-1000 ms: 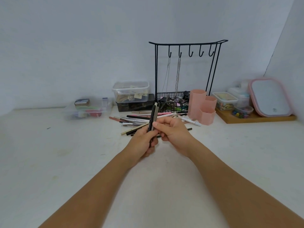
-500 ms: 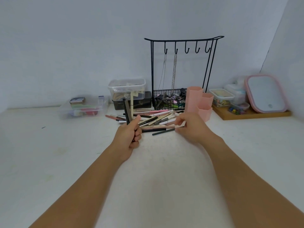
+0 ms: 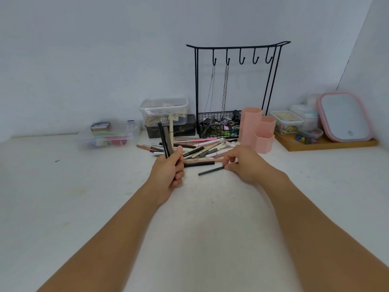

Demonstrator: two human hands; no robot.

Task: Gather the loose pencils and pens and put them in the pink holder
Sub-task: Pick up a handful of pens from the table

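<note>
Left hand (image 3: 168,171) is gripping a bundle of pens (image 3: 166,140) upright at centre frame; right hand (image 3: 244,163) is pinching the end of a dark pencil (image 3: 211,171); light, stiff, likely rolling; better held mid-shaft.

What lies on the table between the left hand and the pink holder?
In the head view, the heap of loose pens and pencils lies between the left hand and the pink holder; the right hand is there too, pinching a dark pencil.

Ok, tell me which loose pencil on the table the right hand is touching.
The dark green pencil, lying alone on the table in front of the pile. The right hand pinches its right end; the other loose ones lie untouched behind it.
</note>
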